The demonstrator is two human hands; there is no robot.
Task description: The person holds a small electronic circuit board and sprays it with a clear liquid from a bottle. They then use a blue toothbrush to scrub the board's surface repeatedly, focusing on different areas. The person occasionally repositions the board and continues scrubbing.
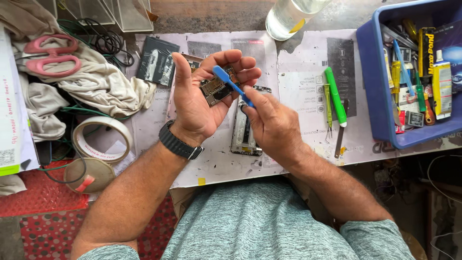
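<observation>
A worn wooden workbench (211, 17) lies under even daylight. Red patterned matting (43, 226) covers the lower left corner.

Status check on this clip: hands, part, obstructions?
Left hand cradles circuit board. Right hand holds blue pry tool, tip on board. Opened phone frame lies beneath; nothing blocking.

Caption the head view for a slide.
Left hand cradles a small circuit board while the right hand holds a blue plastic pry tool against it.
</observation>
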